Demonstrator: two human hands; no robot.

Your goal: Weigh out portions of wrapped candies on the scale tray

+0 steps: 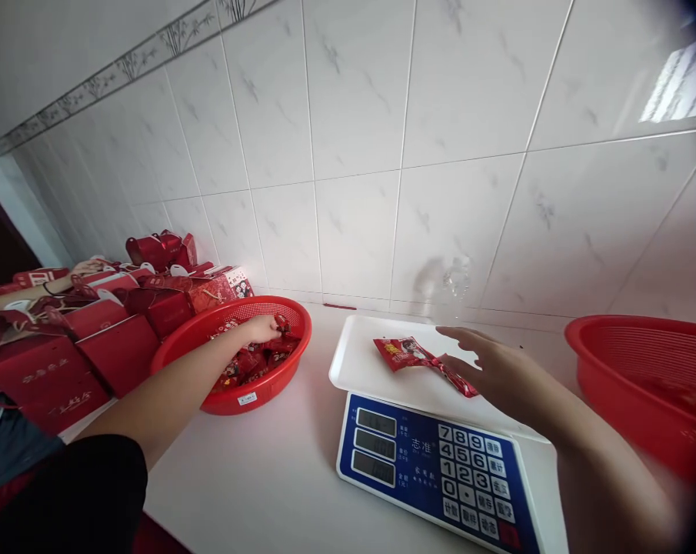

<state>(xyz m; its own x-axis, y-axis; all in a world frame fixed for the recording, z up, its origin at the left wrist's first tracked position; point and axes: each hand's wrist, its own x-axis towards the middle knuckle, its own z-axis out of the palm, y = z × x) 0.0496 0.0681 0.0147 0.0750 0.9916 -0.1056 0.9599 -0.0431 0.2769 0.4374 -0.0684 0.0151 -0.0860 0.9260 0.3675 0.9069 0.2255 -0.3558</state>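
Hands at the scale and the basket

Packets fill the red basket at centre left, where our left hand closes its fingers on one. At centre right our right hand hovers, fingers spread, just beside the red packets on the scale tray. We judge it best to lay each packet flat, clear of the rim. Scale readouts are illegible; a second basket is cut off at right.
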